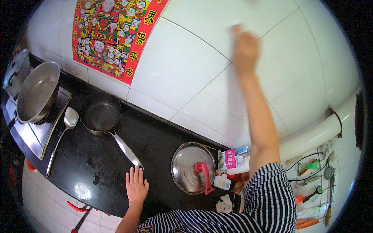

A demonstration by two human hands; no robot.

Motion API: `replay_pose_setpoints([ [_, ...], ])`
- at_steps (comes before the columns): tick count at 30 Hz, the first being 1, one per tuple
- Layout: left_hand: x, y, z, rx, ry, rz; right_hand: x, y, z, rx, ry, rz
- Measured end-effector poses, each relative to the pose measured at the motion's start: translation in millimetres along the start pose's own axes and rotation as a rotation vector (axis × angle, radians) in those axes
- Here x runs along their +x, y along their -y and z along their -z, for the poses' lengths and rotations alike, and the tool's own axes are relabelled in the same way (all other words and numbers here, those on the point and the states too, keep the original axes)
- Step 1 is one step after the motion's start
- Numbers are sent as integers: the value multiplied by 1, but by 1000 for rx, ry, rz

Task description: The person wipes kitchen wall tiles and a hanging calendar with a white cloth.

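Observation:
My left hand (136,185) lies palm down on the black countertop (157,145), fingers extended, their tips just by the end of a frying pan's metal handle (126,150). The dark frying pan (100,113) sits farther back, towards the wall. My right hand (246,51) is raised in front of the white wall tiles (186,67) at the end of an outstretched arm. It is blurred, and its fingers cannot be made out clearly. Right of my left hand rests a round metal lid (188,171) with a red handle (206,177).
Left of the frying pan lie a metal spatula (70,118) and a wok (39,93) on a gas stove (32,139). A printed bag (230,159), a small white container (222,182) and crumpled tissue (224,204) are beside the lid. A white pipe (311,138) and hanging utensils (313,193) flank the right.

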State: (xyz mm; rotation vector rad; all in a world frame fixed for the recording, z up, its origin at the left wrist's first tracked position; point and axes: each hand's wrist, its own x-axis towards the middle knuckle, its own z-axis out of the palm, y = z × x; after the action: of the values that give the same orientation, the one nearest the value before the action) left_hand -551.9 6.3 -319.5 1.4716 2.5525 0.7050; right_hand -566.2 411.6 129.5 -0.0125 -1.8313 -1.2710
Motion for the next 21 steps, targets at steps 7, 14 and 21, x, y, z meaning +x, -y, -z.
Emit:
replay_pose_setpoints([
  [7, 2, -1, 3, -31, -12, 3, -60, 79, 8, 515, 284, 293],
  [14, 2, 0, -1, -6, 15, 17, 26, -34, 17, 45, -108, -149],
  [21, 1, 2, -2, -6, -2, 4, -75, 57, 44, 519, 403, 160],
])
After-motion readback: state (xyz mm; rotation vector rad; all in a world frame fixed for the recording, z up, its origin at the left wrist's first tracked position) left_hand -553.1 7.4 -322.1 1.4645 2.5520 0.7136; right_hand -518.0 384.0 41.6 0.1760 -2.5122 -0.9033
